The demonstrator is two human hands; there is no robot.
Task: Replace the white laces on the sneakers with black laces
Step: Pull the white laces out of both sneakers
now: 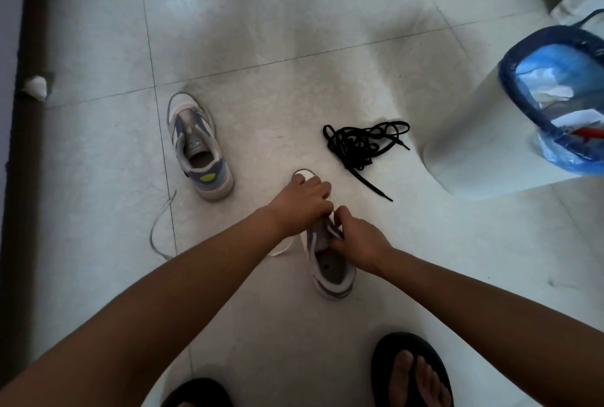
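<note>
The pale tiled floor [327, 30] carries everything, its dark skirting running down the left edge. A tall white plastic bin lined with a blue bag [490, 145] stands at the right edge, its far side cut off by the frame; paper scraps and something red show inside, too blurred to identify.

Two bare forearms reach in from the bottom corners. The grey-and-white sneaker with purple panels [333, 272] lies near the floor's centre, heel toward the person; its toe and lacing are mostly hidden under both hands. The left hand [304, 207] curls over the front of this shoe, fingers bent down on it. The right hand [356, 240] pinches at the tongue area, thumb and fingers closed on what looks like a thin white lace, though the lace there is hard to make out.

A second matching sneaker with a yellow heel patch [199, 148] stands well apart to the left, with no lace visible in its eyelets. A loose white lace [160, 226] trails on the floor below it. The tangled pile of black laces [362, 145] lies between the bin and the shoes.

Two dark flip-flop sandals [411, 370] show at the bottom edge, the left one mostly cut off.
</note>
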